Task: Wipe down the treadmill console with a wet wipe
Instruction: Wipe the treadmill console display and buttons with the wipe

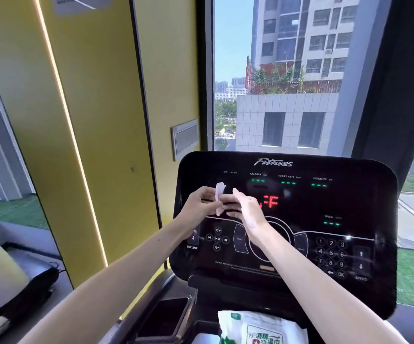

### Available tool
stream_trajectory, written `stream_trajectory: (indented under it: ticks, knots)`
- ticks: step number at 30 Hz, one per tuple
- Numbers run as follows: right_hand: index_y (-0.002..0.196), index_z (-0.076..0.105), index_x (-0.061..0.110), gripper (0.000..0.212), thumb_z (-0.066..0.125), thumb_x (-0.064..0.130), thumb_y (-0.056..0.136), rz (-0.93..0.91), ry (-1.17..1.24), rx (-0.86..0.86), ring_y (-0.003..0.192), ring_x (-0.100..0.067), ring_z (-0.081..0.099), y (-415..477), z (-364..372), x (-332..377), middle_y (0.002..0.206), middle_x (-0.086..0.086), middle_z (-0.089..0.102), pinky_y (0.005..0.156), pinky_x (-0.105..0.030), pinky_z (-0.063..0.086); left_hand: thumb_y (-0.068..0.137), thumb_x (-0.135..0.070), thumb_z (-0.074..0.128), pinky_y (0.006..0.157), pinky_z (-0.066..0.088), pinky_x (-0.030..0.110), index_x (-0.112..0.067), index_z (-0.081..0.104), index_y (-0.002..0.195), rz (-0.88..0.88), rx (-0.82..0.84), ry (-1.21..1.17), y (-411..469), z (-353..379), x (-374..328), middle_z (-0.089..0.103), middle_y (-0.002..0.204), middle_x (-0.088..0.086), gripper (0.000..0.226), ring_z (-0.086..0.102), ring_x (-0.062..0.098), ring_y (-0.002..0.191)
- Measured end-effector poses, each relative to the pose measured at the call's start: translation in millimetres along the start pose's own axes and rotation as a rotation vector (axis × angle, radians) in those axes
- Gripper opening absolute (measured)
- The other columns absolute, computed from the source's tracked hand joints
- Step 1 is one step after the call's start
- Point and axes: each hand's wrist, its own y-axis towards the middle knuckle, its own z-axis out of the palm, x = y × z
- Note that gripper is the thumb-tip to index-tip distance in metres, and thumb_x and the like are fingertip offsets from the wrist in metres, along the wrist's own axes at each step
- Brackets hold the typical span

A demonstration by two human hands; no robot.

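Note:
The black treadmill console [349, 199] fills the lower right, with red and green lit digits and a number keypad. In front of its left half, both hands hold a small folded white wet wipe [219, 194]. My left hand [201, 204] pinches the wipe from the left. My right hand [245, 207] grips it from the right with fingers partly spread. The wipe stands roughly upright between the fingertips, and I cannot tell whether it touches the console.
A white and green wet wipe pack [263, 327] lies on the tray below the console. A dark phone [166, 316] rests in the left holder. A yellow wall panel [96, 120] stands at left, a window [287, 83] behind.

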Motion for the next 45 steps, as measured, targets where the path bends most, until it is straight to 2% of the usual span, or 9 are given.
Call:
stream_trajectory:
  ticks: [5,10,14,19,24,27,31,39,45]
  knots:
    - [0.098,0.071,0.008,0.030,0.045,0.021,0.096,-0.160,-0.456,-0.126,0.098,-0.012,0.056,2,-7,-9,0.102,0.002,0.065,0.076,-0.014,0.039,0.083,-0.003,0.061,0.063,0.052,0.026,-0.013,0.062,0.096,0.025,-0.301,0.213,20,-19,10,0.063,0.083,0.005,0.016,0.061,0.020,0.076]
    - [0.115,0.064,0.011,0.028,0.049,0.019,0.093,-0.358,-1.037,-0.279,0.125,-0.024,0.037,6,-21,-27,0.141,-0.008,0.043,0.103,-0.031,0.030,0.090,-0.007,0.050,0.061,0.035,0.024,-0.010,0.060,0.094,0.111,-0.694,0.430,51,-24,6,0.058,0.087,0.007,0.011,0.051,0.017,0.073]
    - [0.107,0.067,0.007,0.025,0.061,0.010,0.083,-0.487,-1.161,-0.365,0.124,-0.033,0.040,5,-23,-33,0.145,-0.020,0.036,0.099,-0.040,0.038,0.080,0.008,0.060,0.055,0.048,0.031,-0.003,0.064,0.094,0.436,-0.502,0.843,55,12,11,0.057,0.090,0.011,0.018,0.054,0.022,0.076]
    - [0.103,0.068,0.008,0.023,0.065,0.011,0.080,-0.506,-1.278,-0.336,0.124,-0.035,0.043,0,-37,-38,0.143,-0.023,0.037,0.096,-0.043,0.042,0.074,0.007,0.058,0.051,0.046,0.029,-0.005,0.058,0.095,1.066,0.167,1.382,32,-26,37,0.053,0.084,0.007,0.025,0.050,0.022,0.076]
    - [0.106,0.067,0.007,0.027,0.065,0.010,0.079,-0.487,-1.313,-0.363,0.123,-0.034,0.043,-3,-41,-44,0.144,-0.023,0.037,0.096,-0.043,0.043,0.078,0.012,0.060,0.054,0.050,0.034,-0.001,0.064,0.088,0.395,-0.549,0.948,63,-35,19,0.056,0.093,0.011,0.017,0.053,0.026,0.087]
    - [0.098,0.069,0.006,0.028,0.071,0.004,0.070,-0.458,-1.288,-0.405,0.117,-0.038,0.048,-2,-36,-44,0.141,-0.027,0.039,0.090,-0.045,0.047,0.072,0.006,0.068,0.043,0.039,0.028,-0.007,0.062,0.085,0.498,-0.440,0.984,55,3,27,0.055,0.089,0.005,0.020,0.049,0.022,0.086]
    - [0.091,0.069,0.005,0.027,0.073,0.002,0.065,-0.468,-1.293,-0.399,0.114,-0.039,0.050,-4,-36,-45,0.139,-0.028,0.040,0.087,-0.045,0.049,0.066,0.004,0.063,0.042,0.037,0.023,-0.010,0.058,0.087,0.846,0.159,1.285,16,-12,54,0.052,0.089,0.004,0.026,0.038,0.017,0.086]
    - [0.096,0.069,0.006,0.024,0.068,0.003,0.073,-0.378,-1.260,-0.402,0.121,-0.037,0.044,-15,-37,-54,0.143,-0.028,0.034,0.097,-0.044,0.044,0.069,0.019,0.056,0.052,0.042,0.033,-0.002,0.057,0.089,0.307,-0.617,0.911,46,-17,33,0.055,0.095,0.012,0.029,0.049,0.032,0.092]
    - [0.088,0.069,0.006,0.017,0.067,0.002,0.071,-0.373,-1.256,-0.343,0.123,-0.035,0.043,-29,-38,-58,0.145,-0.026,0.033,0.095,-0.044,0.046,0.072,-0.002,0.067,0.053,0.050,0.026,-0.014,0.055,0.085,0.989,0.344,1.330,-31,5,95,0.051,0.086,0.001,0.021,0.042,0.017,0.083]
